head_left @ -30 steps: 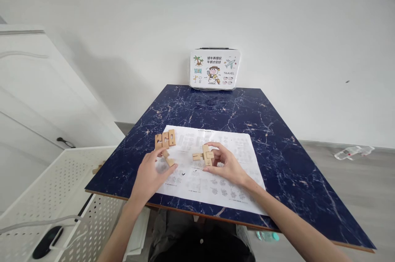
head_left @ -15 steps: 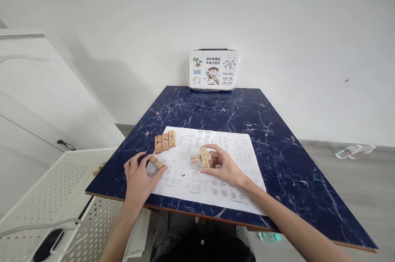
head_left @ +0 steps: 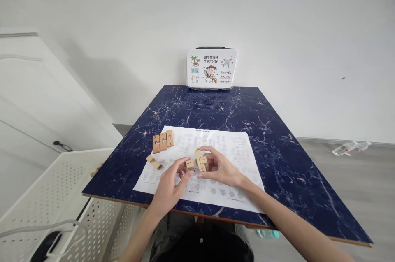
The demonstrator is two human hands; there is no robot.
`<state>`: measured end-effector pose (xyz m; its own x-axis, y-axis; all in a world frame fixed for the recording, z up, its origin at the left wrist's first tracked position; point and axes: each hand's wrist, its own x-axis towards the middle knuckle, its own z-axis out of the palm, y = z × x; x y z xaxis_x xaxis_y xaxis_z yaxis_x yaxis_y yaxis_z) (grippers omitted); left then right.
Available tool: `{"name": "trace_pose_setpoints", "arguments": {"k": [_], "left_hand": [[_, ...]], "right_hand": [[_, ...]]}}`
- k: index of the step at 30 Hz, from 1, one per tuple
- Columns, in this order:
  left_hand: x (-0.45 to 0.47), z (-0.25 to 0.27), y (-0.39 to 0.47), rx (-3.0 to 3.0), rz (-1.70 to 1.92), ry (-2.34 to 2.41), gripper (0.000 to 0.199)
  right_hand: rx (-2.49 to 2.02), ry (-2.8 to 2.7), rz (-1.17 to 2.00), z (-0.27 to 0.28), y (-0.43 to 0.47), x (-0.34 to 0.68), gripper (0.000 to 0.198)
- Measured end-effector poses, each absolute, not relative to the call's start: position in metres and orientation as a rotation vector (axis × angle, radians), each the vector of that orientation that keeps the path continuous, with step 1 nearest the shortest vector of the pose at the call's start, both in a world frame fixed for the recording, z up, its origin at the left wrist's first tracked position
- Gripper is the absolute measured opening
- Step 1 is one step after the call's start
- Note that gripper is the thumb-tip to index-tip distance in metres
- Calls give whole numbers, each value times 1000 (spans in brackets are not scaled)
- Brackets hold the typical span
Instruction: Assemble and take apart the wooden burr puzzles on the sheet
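Observation:
My right hand [head_left: 222, 167] is closed around a small assembly of interlocking wooden puzzle pieces [head_left: 201, 161], thumb below and fingers above it. On the left end of that assembly, the thumb and fingers of my left hand [head_left: 171, 184] pinch the protruding block. Part of the assembly is hidden by my fingers. A single notched wooden piece [head_left: 153, 162] lies at the left side of a printed instruction sheet [head_left: 234, 190]. Farther back, three flat wooden pieces with cut-outs and numbers [head_left: 163, 142] sit side by side at the sheet's upper left corner.
Under the sheet is a dark blue marbled table [head_left: 216, 110]. A white printed case [head_left: 211, 68] leans on the wall at its far edge. White perforated shelving [head_left: 61, 175] with a cable stands at left. Plastic bottles [head_left: 352, 148] lie on the floor.
My left hand has let go of the notched piece, leaving it on the sheet, and moved right to the assembly. My right hand still holds the assembly, now tilted slightly differently.

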<state>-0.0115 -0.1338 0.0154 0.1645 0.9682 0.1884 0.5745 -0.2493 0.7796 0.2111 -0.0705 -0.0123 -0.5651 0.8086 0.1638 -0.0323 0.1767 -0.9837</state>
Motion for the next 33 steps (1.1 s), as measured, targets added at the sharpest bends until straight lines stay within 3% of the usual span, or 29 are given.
{"name": "trace_pose_setpoints", "arguments": {"k": [11,25,33], "left_hand": [[-10,6,-131,1897,938,1459,28],[-10,-2,-135,1992,936,1452,24],[-57,6,-158,1899,1014,1785,35]], "right_hand": [[-811,-2021,1105,-18,-72,210,69],[-753,-1885,1128,-10,-75,209,70],[-795,-1887,1052,-15,-73,212,72]]}}
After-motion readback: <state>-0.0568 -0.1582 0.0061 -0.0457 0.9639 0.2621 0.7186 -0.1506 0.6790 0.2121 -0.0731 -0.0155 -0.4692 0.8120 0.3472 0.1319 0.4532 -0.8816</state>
